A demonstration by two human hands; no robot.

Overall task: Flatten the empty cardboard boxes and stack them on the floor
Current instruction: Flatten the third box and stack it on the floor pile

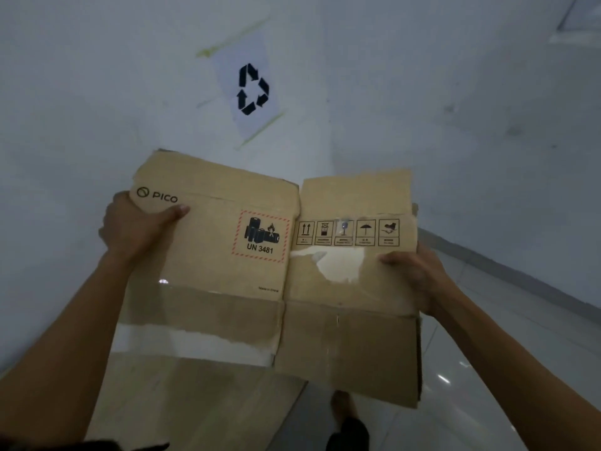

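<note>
I hold a flattened brown cardboard box (247, 288) up in front of me, its printed side facing me with a PICO logo, a red UN 3481 battery label and a row of handling symbols. My left hand (136, 226) grips its upper left edge, thumb on the front. My right hand (419, 278) grips its right edge, thumb on the front. Strips of torn white tape run across the lower flaps. Below it, another flat piece of cardboard (195, 402) lies on the floor.
A white wall stands close ahead with a paper recycling sign (250, 87) taped to it. Glossy pale floor tiles (471, 369) stretch to the right along a dark baseboard. My foot (344, 405) shows under the box.
</note>
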